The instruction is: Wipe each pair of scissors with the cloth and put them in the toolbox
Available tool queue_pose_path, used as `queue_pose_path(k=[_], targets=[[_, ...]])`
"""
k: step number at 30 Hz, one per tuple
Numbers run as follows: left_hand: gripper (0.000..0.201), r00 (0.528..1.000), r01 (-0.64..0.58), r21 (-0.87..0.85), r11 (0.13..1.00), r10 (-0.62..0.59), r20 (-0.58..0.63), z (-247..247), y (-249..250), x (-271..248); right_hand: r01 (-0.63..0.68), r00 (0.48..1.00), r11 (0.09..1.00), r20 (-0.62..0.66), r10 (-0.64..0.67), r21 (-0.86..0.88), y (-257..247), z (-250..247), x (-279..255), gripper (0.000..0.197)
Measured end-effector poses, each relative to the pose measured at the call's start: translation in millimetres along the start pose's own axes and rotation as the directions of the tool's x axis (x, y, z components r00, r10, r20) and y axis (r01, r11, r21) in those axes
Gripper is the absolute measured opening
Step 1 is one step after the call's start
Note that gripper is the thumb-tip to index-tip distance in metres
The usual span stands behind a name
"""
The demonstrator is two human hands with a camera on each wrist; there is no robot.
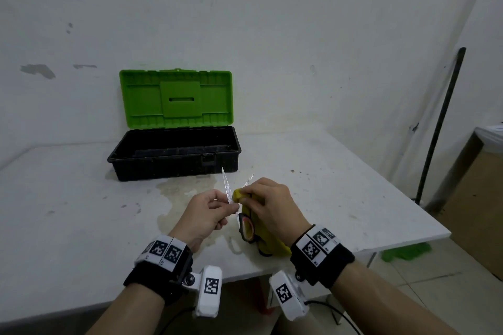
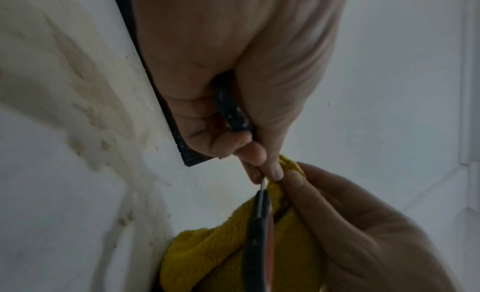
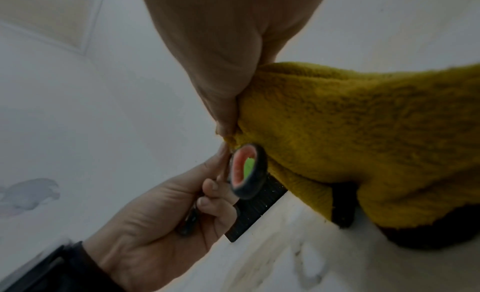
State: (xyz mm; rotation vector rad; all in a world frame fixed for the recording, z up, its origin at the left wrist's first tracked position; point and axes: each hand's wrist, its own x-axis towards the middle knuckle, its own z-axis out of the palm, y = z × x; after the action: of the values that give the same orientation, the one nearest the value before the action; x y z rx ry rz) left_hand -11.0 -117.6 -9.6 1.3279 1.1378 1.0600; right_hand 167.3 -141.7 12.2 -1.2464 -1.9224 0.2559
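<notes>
Scissors (image 1: pixel 226 187) with black, red-lined handles are held above the white table, blades spread and pointing up at the toolbox. My left hand (image 1: pixel 226 205) grips one handle in its palm and pinches the metal near the pivot (image 2: pixel 262 183); the other handle loop (image 3: pixel 255 173) hangs free. My right hand (image 1: pixel 249 197) pinches the yellow cloth (image 1: pixel 238 194) around the right blade, and the rest of the cloth (image 3: pixel 363 132) hangs under the palm. The toolbox (image 1: pixel 174 163), black with an upright green lid (image 1: pixel 177 95), stands open just beyond the blade tips; its inside looks dark.
The white table (image 1: pixel 81 212) bears brownish stains in front of the toolbox, and its right edge runs close to my right arm. A dark pole (image 1: pixel 441 122) leans on the wall at right, beside a cardboard box (image 1: pixel 468 198) and a green broom head (image 1: pixel 405 251) on the floor.
</notes>
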Motion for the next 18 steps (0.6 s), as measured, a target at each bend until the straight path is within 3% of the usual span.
queue_pose_path(k=[5, 13, 18], targets=[[0.018, 1.0, -0.028, 0.017, 0.999, 0.028, 0.006, 2.2, 0.9, -1.6, -0.102, 0.994, 0.991, -0.041, 0.099, -0.086, 0.0, 0.0, 4.7, 0.02], [0.02, 0.999, -0.029, 0.041, 0.999, 0.028, 0.021, 5.3, -0.1, -1.4, -0.012, 0.994, 0.999, -0.108, 0.007, -0.04, 3.4, 9.2, -0.8, 0.011], [0.018, 0.999, -0.029, 0.065, 0.997, 0.027, 0.032, 4.5, -0.1, -2.6, 0.018, 0.999, 0.998, -0.035, -0.02, -0.066, 4.5, 6.3, -4.1, 0.012]])
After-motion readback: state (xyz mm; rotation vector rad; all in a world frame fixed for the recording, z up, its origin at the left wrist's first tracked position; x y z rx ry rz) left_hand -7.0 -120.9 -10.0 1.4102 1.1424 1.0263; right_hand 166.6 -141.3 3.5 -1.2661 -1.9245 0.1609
